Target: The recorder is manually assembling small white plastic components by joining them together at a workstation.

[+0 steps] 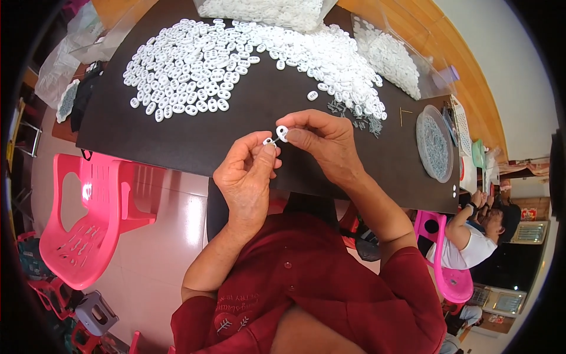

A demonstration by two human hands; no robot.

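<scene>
My left hand pinches a small white plastic piece between thumb and fingers, above the near edge of the dark table. Close beside it, my right hand grips a white oval piece with a dark hole in it. A thin grey spring seems to bridge the two pieces; it is too small to make out fully. Beyond my hands lies a broad spread of white oval two-holed plastic pieces. Several loose grey springs lie at its right end.
A round clear tub of grey springs stands at the table's right side. Clear bins of white pieces line the far edge. A pink chair is at the left. Another person sits at the right, near a pink chair.
</scene>
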